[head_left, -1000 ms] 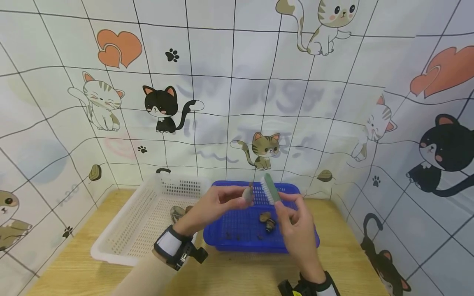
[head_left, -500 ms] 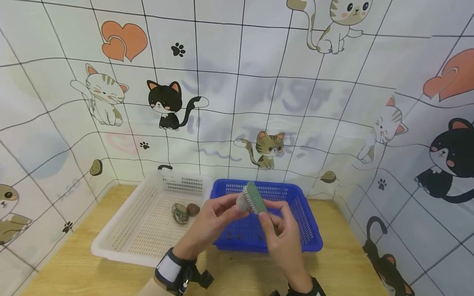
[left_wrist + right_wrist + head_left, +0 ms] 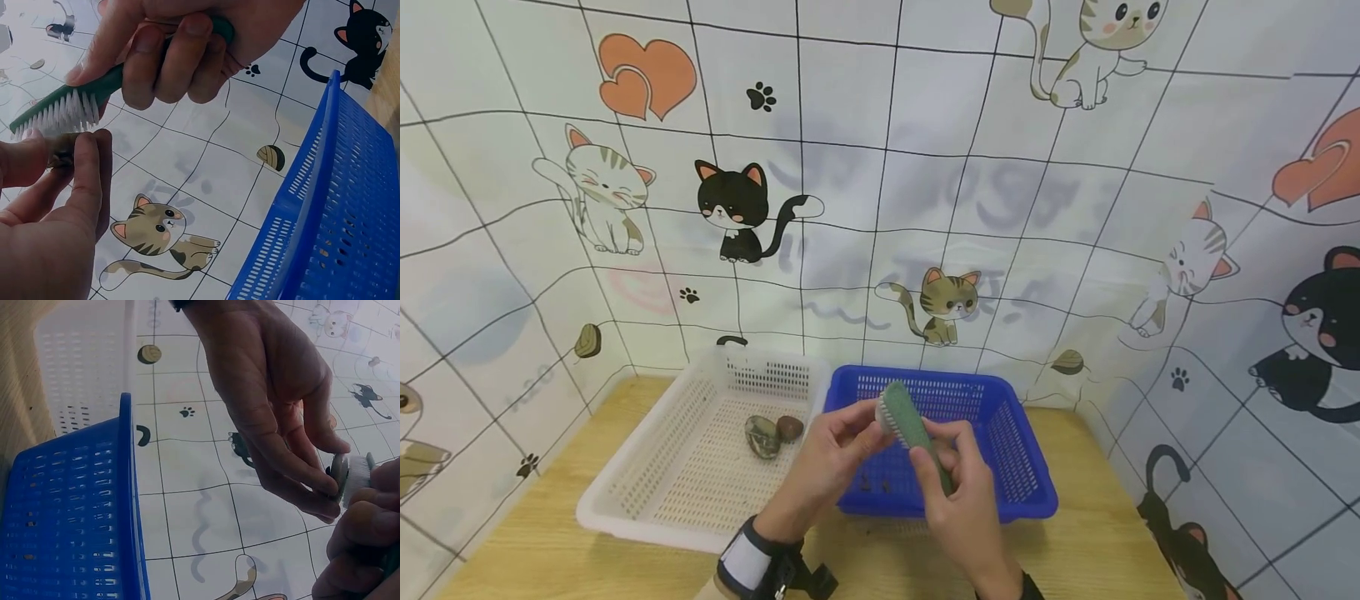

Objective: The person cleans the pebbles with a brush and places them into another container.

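Note:
My left hand (image 3: 831, 454) pinches a small greyish stone (image 3: 339, 470) between thumb and fingertips, over the near left part of the blue basket (image 3: 1037, 492). My right hand (image 3: 958, 492) grips a green scrubbing brush (image 3: 908, 417) by its handle, thumb stretched along the back. The brush's white bristles (image 3: 65, 115) press against the stone, as both wrist views show. In the head view the brush head and fingers cover most of the stone.
A white perforated basket (image 3: 685, 467) stands left of the blue one, holding a mottled stone (image 3: 763, 437) and a reddish-brown stone (image 3: 789, 428). Dark bits (image 3: 865, 482) lie in the blue basket. Both baskets are on a wooden table (image 3: 1097, 533), before a cat-patterned wall covering (image 3: 842, 183).
The brush has come left from beside the stone onto it, and its head has slid a little further left and down. The left hand has shifted slightly left and down.

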Tool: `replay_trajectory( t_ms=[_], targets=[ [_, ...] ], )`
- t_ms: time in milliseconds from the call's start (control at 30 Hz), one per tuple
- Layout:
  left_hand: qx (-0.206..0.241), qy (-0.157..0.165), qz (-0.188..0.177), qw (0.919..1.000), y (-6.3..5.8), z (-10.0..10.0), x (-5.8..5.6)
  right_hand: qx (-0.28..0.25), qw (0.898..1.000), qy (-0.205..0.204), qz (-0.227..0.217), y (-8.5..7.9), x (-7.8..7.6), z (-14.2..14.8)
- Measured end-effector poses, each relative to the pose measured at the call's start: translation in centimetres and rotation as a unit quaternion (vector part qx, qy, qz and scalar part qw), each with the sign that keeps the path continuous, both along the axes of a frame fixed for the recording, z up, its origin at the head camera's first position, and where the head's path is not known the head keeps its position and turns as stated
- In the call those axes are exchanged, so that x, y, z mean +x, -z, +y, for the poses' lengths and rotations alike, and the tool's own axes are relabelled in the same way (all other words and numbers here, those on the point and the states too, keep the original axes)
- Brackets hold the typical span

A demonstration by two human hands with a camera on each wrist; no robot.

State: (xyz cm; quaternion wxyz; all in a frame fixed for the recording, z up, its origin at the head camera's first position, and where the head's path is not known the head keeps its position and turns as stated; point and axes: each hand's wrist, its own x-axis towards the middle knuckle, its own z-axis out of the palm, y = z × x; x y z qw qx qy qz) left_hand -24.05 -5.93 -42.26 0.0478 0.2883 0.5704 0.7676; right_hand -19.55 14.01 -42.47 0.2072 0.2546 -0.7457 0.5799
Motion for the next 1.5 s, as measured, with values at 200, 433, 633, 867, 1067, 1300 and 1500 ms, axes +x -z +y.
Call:
replay_trajectory(
  t_ms=[200,433,633,867,1067,1300,1500],
  targets=[
    [0.006,0.012,0.007,0.9999,0.2,0.2,0.0,-0.005,1.0,0.02,-0.02,-0.1,-0.6,0.4],
    [0.049,0.01,-0.046,0.9977,-0.1,0.0,-0.1,-0.013,0.998,0.023,-0.062,-0.2,-0.8,0.7],
    [0.042,-0.025,-0.064,0.9967,0.3,0.5,-0.9,0.018,0.999,0.034,-0.03,0.5,-1.2,0.1],
    [0.005,-0.017,-0.05,0.9986,0.9,1.1,-1.4,0.014,0.997,0.06,-0.055,0.6,-1.7,0.2],
    [0.042,-0.017,-0.042,0.9981,0.8,1.1,-1.6,0.004,0.995,0.059,-0.076,0.8,-1.9,0.6],
    [-0.008,-0.05,-0.022,0.9985,0.8,0.7,-1.6,0.011,0.998,0.04,-0.039,1.1,-2.1,0.2],
    [-0.006,-0.062,-0.019,0.9978,0.6,0.3,-1.5,0.003,0.995,0.065,-0.069,1.1,-2.5,0.2]
  ],
)
